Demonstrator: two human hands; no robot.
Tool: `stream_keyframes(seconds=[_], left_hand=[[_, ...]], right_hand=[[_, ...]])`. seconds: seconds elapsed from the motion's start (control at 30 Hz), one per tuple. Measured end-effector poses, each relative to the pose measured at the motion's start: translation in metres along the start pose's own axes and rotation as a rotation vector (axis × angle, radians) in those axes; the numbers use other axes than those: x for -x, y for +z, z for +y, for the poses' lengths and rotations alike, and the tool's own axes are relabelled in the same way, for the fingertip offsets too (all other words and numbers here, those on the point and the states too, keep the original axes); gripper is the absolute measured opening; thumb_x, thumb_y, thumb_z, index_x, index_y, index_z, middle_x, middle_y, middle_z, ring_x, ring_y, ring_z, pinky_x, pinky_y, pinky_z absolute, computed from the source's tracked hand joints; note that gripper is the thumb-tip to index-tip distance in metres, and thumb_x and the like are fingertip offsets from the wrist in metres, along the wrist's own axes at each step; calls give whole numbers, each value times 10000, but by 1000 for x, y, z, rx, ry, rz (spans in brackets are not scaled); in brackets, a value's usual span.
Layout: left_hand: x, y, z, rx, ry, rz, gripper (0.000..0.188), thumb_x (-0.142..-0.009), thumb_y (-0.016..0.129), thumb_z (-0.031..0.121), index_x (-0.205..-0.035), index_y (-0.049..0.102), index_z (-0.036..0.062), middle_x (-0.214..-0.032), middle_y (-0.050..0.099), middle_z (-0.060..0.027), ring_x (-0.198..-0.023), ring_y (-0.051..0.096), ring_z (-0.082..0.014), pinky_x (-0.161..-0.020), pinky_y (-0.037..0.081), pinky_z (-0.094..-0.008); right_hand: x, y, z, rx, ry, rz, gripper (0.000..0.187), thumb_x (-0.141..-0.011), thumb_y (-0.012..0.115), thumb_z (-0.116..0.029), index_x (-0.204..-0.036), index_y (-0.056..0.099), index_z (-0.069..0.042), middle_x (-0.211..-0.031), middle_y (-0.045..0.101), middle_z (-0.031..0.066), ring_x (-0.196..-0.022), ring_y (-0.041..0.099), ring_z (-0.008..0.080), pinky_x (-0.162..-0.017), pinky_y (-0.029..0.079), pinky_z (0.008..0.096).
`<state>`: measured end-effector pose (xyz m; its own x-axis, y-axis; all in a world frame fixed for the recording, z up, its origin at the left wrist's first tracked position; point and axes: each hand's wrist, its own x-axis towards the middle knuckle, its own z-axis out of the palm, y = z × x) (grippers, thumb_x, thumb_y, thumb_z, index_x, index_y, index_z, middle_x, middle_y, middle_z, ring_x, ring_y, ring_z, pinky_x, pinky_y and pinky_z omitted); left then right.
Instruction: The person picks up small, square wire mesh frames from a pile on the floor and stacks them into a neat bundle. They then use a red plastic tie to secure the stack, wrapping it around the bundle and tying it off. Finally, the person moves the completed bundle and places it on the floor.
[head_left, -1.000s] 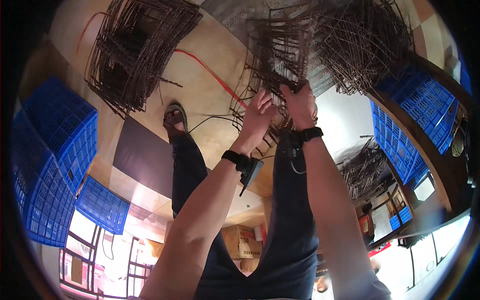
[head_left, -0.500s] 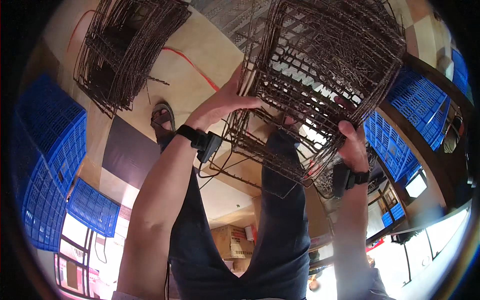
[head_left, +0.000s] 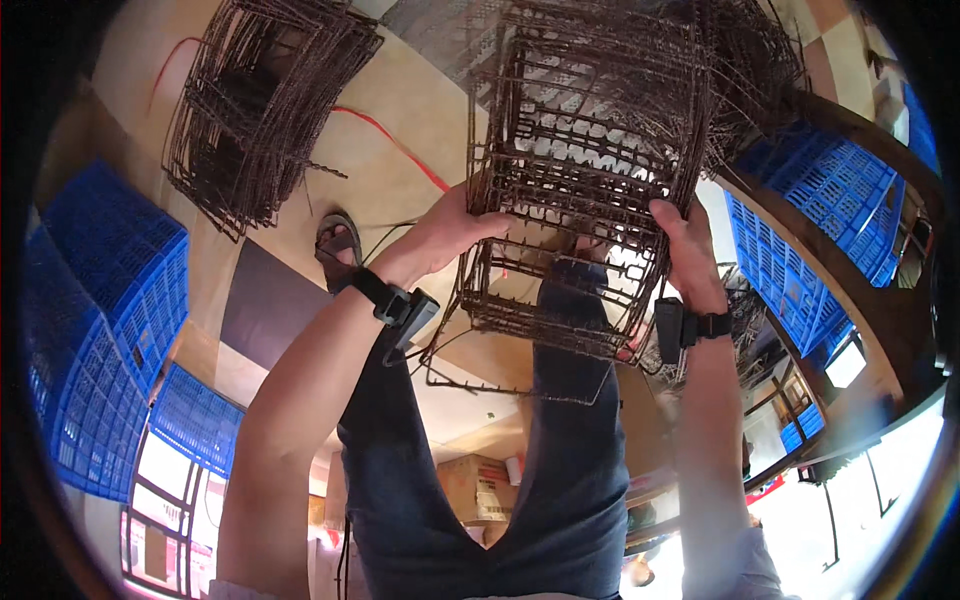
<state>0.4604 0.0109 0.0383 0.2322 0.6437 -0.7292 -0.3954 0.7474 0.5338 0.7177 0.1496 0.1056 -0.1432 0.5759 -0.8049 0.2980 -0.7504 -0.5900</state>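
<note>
A bundle of dark brown wire frames (head_left: pixel 585 165) with notched crossbars is held up in front of my legs. My left hand (head_left: pixel 450 232) grips its left side, the thumb laid over the wires. On the right side, my right hand (head_left: pixel 692 255) clasps the outer wires with its thumb on top. Most fingers of both hands are hidden behind the bundle. One wire frame (head_left: pixel 520 391) hangs lower than the others, at the near end. Beyond the bundle, more wire frames (head_left: pixel 755 75) lie in a tangled pile at the upper right.
Another stack of wire frames (head_left: pixel 265 120) rests on the floor at the upper left, near a red strap (head_left: pixel 395 145). Blue plastic crates (head_left: pixel 110 280) stand at the left, and more blue crates (head_left: pixel 800 235) sit by a wooden frame (head_left: pixel 815 265) at the right. A cardboard box (head_left: pixel 475 488) is behind my legs.
Both hands have shifted the bundle toward me and turned it straighter, its far end swinging left. It now shows apart from the tangled pile behind it. Both hands keep their grip.
</note>
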Motion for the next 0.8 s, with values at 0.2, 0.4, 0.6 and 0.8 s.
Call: stream_keyframes(seconds=[0.2, 0.4, 0.6, 0.8], left_hand=[[39, 22, 22, -180, 272, 208, 738, -841, 723, 142, -1404, 262, 20, -1335, 435, -143, -1125, 538, -194, -965, 461, -312], [45, 72, 86, -23, 352, 194, 577, -780, 765, 99, -1269, 475, -4, -1124, 610, -114, -1090, 565, -182, -905, 479, -324], [23, 144, 181, -62, 931, 186, 565, -708, 767, 56, -1217, 526, 11, -1107, 620, -194, -1053, 604, -335, -916, 472, -396], [78, 141, 218, -222, 956, 127, 552, -719, 743, 19, -1222, 518, 0, -1167, 570, -223, -1109, 549, -388, -947, 456, -431]], right_hand=[[47, -2, -31, 346, -240, 115, 642, -763, 750, -43, -1315, 431, 33, -1151, 599, 89, -1007, 568, 163, -912, 454, 303], [136, -19, -85, 441, -554, 373, 678, -770, 763, -201, -1317, 445, 42, -1137, 615, 111, -984, 584, 189, -896, 468, 318], [215, -43, -119, 242, -884, 805, 623, -778, 669, -268, -1247, 486, 99, -1137, 609, 178, -939, 617, 259, -823, 536, 414], [252, -23, -102, 352, -802, 913, 663, -855, 569, -420, -1245, 450, 103, -1254, 500, 213, -1088, 537, 277, -916, 502, 414]])
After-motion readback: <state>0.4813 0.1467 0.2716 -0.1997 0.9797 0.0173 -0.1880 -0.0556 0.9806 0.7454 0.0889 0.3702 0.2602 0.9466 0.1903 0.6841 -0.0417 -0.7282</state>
